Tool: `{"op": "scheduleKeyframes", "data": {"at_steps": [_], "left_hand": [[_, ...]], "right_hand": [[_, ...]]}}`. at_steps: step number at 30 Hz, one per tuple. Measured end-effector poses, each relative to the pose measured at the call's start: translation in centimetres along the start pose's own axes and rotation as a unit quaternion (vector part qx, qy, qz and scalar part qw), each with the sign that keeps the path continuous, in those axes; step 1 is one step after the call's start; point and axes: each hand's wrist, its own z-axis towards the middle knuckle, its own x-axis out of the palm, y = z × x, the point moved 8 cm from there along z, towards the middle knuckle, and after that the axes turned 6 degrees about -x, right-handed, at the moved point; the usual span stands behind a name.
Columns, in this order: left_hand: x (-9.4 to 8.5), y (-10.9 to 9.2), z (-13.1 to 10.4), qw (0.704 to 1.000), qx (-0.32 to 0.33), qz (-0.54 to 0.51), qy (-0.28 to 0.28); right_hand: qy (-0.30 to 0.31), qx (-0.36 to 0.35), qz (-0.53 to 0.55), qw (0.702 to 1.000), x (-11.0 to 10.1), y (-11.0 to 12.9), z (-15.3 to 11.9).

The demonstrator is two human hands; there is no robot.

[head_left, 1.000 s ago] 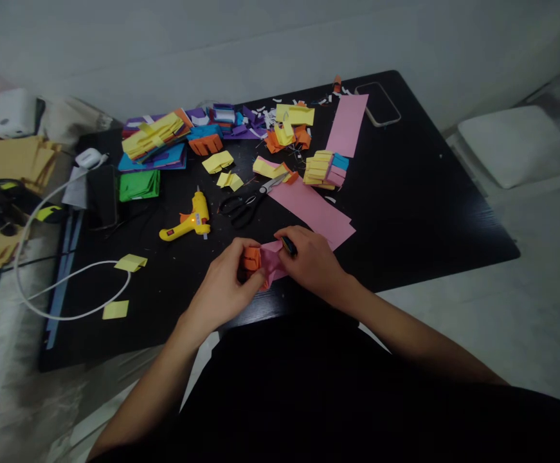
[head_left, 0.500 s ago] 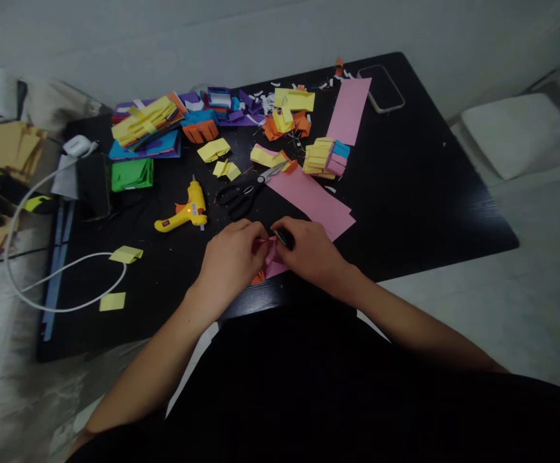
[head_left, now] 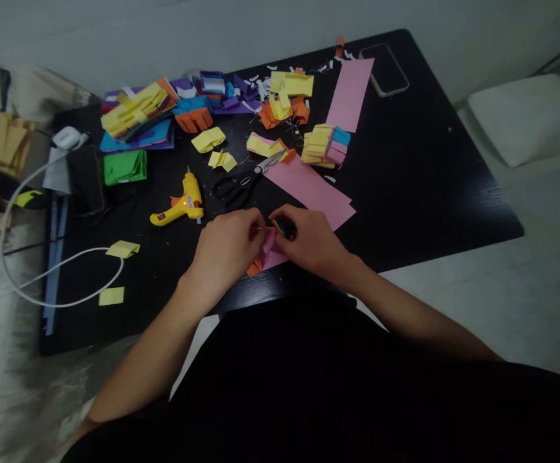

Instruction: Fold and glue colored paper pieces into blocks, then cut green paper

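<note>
Near the table's front edge, my left hand (head_left: 229,247) pinches a small folded piece of pink paper (head_left: 269,243) from the left. My right hand (head_left: 311,244) closes on the same paper from the other side, fingers bent. Inside its curl shows a small dark thing with a yellowish edge (head_left: 282,226), too hidden to name. Pleated orange paper (head_left: 254,267) pokes out below my left fingers. Just beyond my hands lie black-handled scissors (head_left: 241,186) and a pink paper sheet (head_left: 313,190).
A yellow glue gun (head_left: 183,202) with a lit orange light lies at the left. Behind it are folded paper stacks (head_left: 137,112), a green bundle (head_left: 125,167) and yellow pieces (head_left: 208,139). A phone (head_left: 384,69) rests at the back right; a white cable (head_left: 7,270) loops at the left.
The camera view has shifted slightly, so the table sits higher in the picture. Both hands keep their pinch on the pink paper, with only small finger movements.
</note>
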Motion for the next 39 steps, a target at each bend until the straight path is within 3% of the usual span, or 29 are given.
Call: {"op": "scheduleKeyframes", "data": {"at_steps": [12, 20, 28, 39], "left_hand": [[-2.1, -1.0, 0.9, 0.998, 0.007, -0.035, 0.053], [-3.8, -2.3, 1.6, 0.997, 0.003, 0.011, 0.075], [-3.9, -2.8, 1.8, 0.996, 0.012, 0.028, 0.081], [-3.8, -2.9, 1.4, 0.998, 0.019, 0.038, 0.055]], "right_hand": [[0.039, 0.078, 0.188, 0.978, -0.5, -1.4, 0.4], [0.05, 0.121, 0.247, 0.96, -1.4, -1.0, 0.7], [0.045, 0.107, 0.232, 0.966, -1.8, -1.0, 0.9], [-0.002, -0.006, 0.044, 0.999, -2.4, 1.5, 1.2]]}}
